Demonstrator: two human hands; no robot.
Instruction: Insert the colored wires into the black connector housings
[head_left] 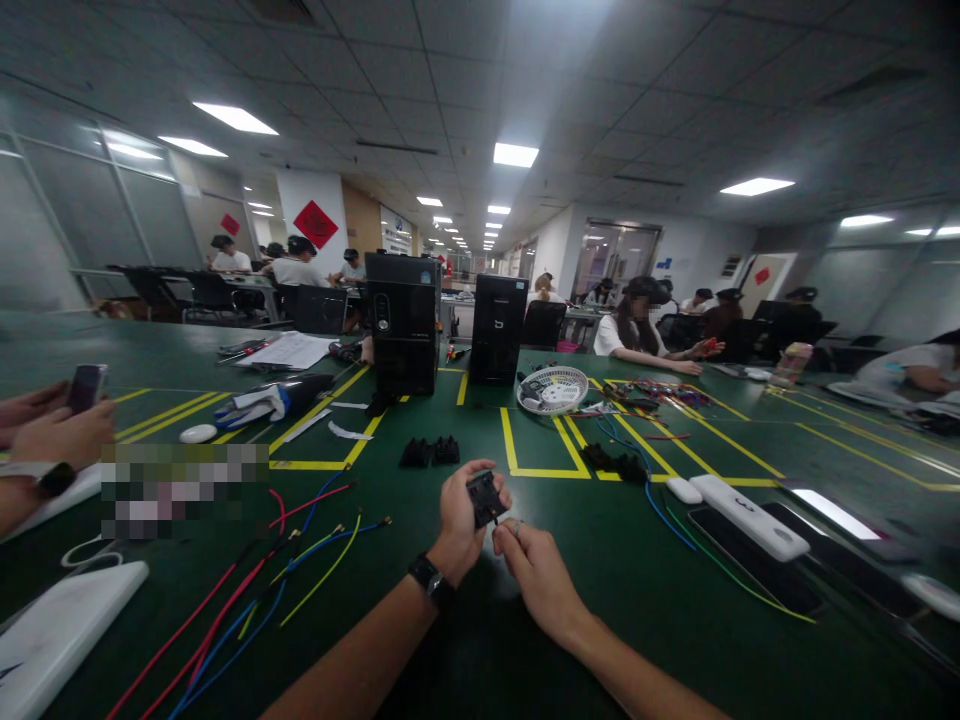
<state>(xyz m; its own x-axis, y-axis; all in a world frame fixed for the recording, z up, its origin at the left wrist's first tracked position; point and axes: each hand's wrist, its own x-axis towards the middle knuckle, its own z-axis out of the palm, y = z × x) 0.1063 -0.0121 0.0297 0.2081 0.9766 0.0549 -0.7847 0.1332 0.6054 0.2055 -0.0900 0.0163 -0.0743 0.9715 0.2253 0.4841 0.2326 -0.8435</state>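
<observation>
My left hand point(463, 520), with a dark watch on its wrist, is closed around a small black plastic part point(485, 498) with raised details on its face. Just below that part, the fingertips of my right hand point(532, 565) are pinched together and wear a ring. A tiny dark piece shows at those fingertips, too small to name. Beyond my hands, two more black plastic parts point(430, 452) lie side by side on the green table point(390, 620). Another cluster of black parts point(615, 462) rests farther right.
Two black computer towers point(495, 330) stand at the back beside a white round basket point(553, 390). Red, blue and yellow-green wires point(247, 590) lie to the left. A white power bank point(750, 515) and phones are at right. Another person's hands hold a phone point(88, 387) at left.
</observation>
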